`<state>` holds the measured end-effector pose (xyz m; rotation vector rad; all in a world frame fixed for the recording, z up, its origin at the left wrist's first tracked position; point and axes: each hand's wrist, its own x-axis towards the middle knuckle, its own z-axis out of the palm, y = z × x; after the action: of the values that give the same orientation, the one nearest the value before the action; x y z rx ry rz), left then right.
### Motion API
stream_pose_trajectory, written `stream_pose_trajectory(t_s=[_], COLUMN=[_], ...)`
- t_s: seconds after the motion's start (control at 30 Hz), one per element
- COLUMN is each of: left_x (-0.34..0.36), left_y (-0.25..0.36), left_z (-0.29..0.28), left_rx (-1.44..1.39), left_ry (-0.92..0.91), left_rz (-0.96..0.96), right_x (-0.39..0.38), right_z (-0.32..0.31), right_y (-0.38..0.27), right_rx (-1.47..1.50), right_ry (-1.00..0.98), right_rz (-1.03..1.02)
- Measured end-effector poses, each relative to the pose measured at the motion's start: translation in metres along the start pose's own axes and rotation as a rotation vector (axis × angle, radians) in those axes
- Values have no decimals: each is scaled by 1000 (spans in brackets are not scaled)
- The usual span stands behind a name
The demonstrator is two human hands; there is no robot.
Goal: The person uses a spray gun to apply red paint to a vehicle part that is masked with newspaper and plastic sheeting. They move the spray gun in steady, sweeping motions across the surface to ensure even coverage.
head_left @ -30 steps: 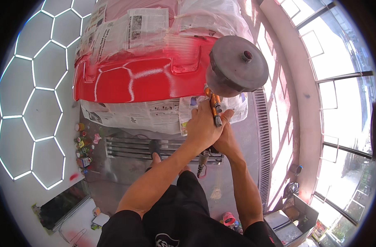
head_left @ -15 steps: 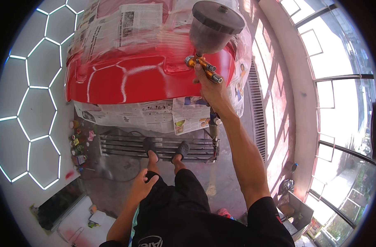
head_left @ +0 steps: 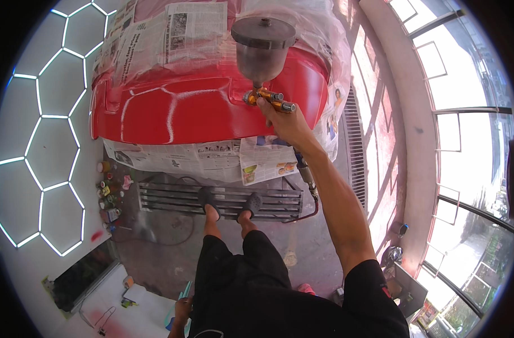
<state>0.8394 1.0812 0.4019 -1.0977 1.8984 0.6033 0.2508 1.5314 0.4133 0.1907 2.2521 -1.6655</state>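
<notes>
My right hand [head_left: 285,119] is closed round the grip of a spray gun [head_left: 268,97] with gold-coloured metal parts. A grey, translucent paint cup [head_left: 262,59] with a dark lid stands upright on top of it. The gun hangs over a glossy red curved body panel [head_left: 200,115], its nozzle pointing left. Below my right hand a hose fitting [head_left: 306,172] joins a hose. Down at my left side, my left hand [head_left: 183,308] is beside a teal object [head_left: 185,292] by my shorts. Its fingers are mostly hidden, so whether it grips anything is unclear.
Newspaper [head_left: 195,28] and clear plastic sheeting cover the vehicle round the panel. I stand on a slatted metal bench [head_left: 161,197]. Small paint containers [head_left: 106,191] line the left wall. A floor grate [head_left: 355,149] runs along the right, and a white table [head_left: 113,301] stands at lower left.
My right hand and the spray gun have moved left across the panel. My left hand has dropped from in front of my thigh to my side, near the teal object.
</notes>
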Motion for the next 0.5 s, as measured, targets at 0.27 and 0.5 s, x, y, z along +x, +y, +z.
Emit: stream_pose_trajectory(t_s=[0.27,0.5], left_x=[49,45], left_y=[-78,-37], left_z=[36,20], left_rx=[-16,-60], left_ry=[20,-37], left_rz=[209,200], right_x=[20,8], right_z=[11,7], right_y=[-12,-7], right_rx=[70,-39], right_ry=[156,42], right_rz=[-128,-12])
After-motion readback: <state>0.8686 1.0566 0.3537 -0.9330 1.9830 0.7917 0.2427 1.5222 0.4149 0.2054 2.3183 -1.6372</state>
